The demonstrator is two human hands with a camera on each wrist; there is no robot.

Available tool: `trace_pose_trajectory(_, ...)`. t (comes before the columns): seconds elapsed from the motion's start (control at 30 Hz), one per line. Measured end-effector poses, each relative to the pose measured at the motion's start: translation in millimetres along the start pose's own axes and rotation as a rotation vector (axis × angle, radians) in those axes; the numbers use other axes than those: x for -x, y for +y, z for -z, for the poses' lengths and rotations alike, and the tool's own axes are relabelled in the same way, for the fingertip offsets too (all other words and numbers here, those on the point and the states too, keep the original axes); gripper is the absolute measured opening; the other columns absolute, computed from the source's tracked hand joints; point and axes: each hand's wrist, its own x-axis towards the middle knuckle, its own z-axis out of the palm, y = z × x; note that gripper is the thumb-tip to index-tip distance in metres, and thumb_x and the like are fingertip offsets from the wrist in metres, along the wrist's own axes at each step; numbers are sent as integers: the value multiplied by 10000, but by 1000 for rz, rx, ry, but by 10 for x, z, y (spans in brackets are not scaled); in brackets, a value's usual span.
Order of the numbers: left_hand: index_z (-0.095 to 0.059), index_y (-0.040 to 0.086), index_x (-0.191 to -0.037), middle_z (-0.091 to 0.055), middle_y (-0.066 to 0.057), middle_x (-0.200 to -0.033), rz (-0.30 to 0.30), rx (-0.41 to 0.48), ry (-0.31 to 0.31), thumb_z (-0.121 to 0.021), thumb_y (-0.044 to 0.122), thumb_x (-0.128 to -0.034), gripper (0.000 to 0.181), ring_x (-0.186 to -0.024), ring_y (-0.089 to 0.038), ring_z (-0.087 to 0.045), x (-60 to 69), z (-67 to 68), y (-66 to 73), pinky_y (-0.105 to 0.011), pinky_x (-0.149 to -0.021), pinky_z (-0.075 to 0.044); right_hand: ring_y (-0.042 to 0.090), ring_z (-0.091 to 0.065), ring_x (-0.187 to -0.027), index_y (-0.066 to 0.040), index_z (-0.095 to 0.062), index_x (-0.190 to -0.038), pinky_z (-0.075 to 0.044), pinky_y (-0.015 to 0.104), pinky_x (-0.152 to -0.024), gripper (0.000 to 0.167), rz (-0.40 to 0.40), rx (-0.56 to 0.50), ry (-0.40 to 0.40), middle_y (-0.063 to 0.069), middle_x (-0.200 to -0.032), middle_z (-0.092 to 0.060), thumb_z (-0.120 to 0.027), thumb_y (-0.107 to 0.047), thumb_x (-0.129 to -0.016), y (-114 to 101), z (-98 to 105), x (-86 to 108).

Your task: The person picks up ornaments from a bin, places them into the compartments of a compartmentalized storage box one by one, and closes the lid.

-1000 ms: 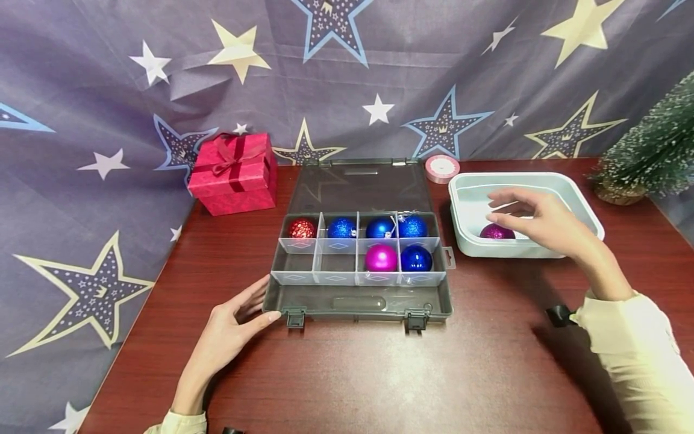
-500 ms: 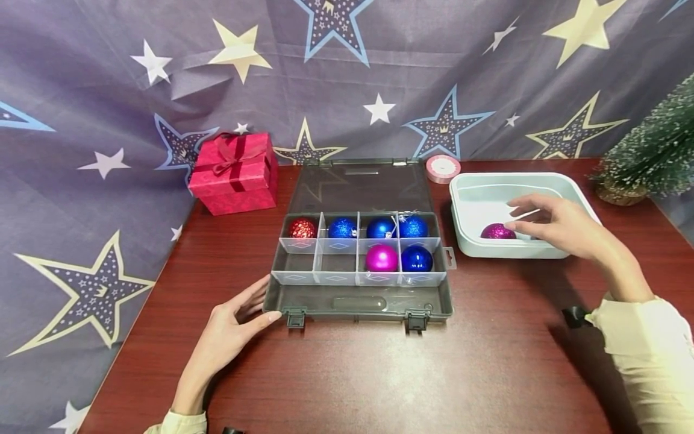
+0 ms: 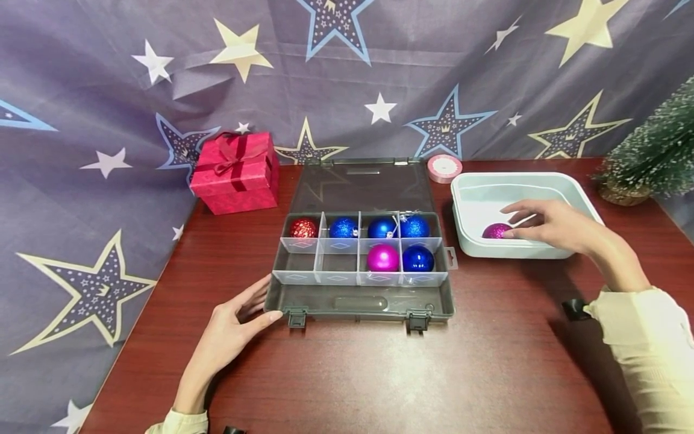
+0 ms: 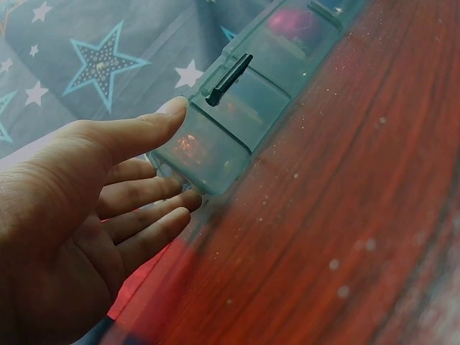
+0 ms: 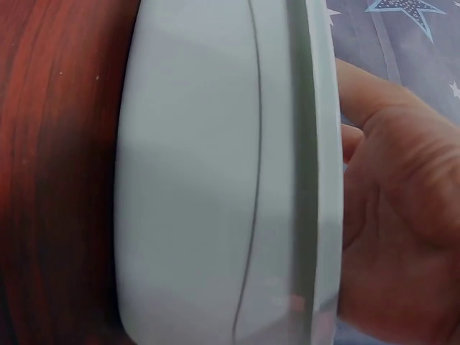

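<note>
My left hand (image 3: 230, 328) rests at the front left corner of a grey see-through divided box (image 3: 358, 303), its thumb touching the front edge. The left wrist view shows that hand's fingers (image 4: 154, 233) fairly straight beside the box. My right hand (image 3: 558, 226) reaches into a pale green tub (image 3: 515, 249), its thumb at a purple glitter bauble (image 3: 496, 231). The right wrist view has the tub's wall hiding the fingertips. Inside the box sit a red bauble (image 3: 303, 228), a pink bauble (image 3: 382, 258) and several blue baubles (image 3: 418, 258).
The box's lid (image 3: 363, 184) lies folded back. Behind it to the left stands a red gift box (image 3: 235, 175). A ribbon roll (image 3: 444, 168) is by the tub, and a small frosted tree (image 3: 645, 144) stands at right. A starry cloth (image 3: 260, 96) hangs behind.
My right hand has shifted right and lower inside the tub, its thumb coming to the purple bauble. The left hand and the divided box have stayed put.
</note>
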Motion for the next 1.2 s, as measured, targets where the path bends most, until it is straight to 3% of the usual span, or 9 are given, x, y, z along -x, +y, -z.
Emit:
trace_pose_trajectory(0.37, -569, 138, -1497, -682, -115, -1316, -15, -2, 4, -816, 107, -914, 635, -1139, -183, -688, 8, 0, -23, -179, -941, -533, 68, -655, -902, 21, -686, -1263, -472, 150, -755, 356, 10, 48, -51, 134, -1030, -756, -748, -43, -919, 18, -10, -76)
trace_pose_trajectory(0.6, -569, 144, -1497, -677, -108, -1326, -31, 12, 0, -813, 89, -912, 636, -1144, -183, -687, 5, -4, -35, -183, -942, -534, 97, -622, -972, -24, -714, -1278, -452, 167, -790, 336, -15, 63, -98, 124, -1143, -745, -738, -87, -948, 7, 2, -101)
trace_pose_trajectory(0.9, -566, 137, -1499, -678, -118, -1321, -25, 14, 1, -815, 91, -911, 640, -1142, -186, -687, 4, -3, -26, -184, -938, -537, 104, -636, -991, -14, -701, -1291, -471, 165, -795, 361, -44, 34, -45, 161, -1134, -736, -748, -161, -964, -13, 9, -62)
trace_pose_trajectory(1.2, -564, 157, -1502, -678, -109, -1322, -13, 5, -1, -819, 116, -913, 644, -1146, -203, -686, -1, -4, -13, -183, -940, -536, 23, -643, -866, 15, -657, -1347, -532, 209, -672, 427, -32, -63, 54, 243, -1213, -692, -750, -112, -950, -6, 43, 3)
